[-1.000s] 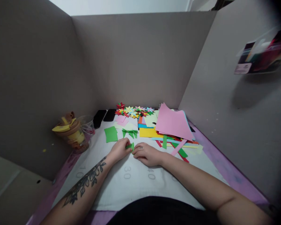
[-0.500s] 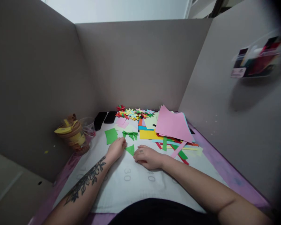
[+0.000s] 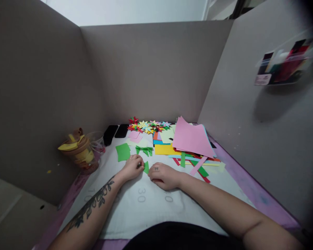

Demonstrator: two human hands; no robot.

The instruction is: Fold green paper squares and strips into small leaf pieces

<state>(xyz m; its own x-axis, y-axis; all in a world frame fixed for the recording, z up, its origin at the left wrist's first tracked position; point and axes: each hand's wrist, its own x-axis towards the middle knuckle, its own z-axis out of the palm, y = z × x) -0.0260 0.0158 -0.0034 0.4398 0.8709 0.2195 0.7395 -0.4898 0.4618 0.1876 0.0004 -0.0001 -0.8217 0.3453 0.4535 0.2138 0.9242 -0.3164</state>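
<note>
A small piece of green paper (image 3: pixel 146 168) lies between my two hands, partly covered by them. My left hand (image 3: pixel 134 166) is closed at its left edge, fingers curled and pressed together on it. At its right edge my right hand (image 3: pixel 163 176) rests with bent fingers pinching the corner; the fingertips are partly hidden. Just beyond my hands sit several folded green paper pieces (image 3: pixel 144 150). A green paper square (image 3: pixel 123 152) lies to the left of them. Behind is a heap of colourful folded paper stars (image 3: pixel 148 126).
Pink sheets (image 3: pixel 191 137) and paper strips (image 3: pixel 197 166) lie to the right. At the left stand a brown and yellow cup (image 3: pixel 80 152) and a clear plastic cup (image 3: pixel 96 140). Two black phones (image 3: pixel 121 131) lie at the back. Grey panels (image 3: pixel 156 73) enclose the table; a pouch hangs right.
My left hand has moved right, over the left part of the green paper, so less of the paper shows. My right hand has stayed nearly still.
</note>
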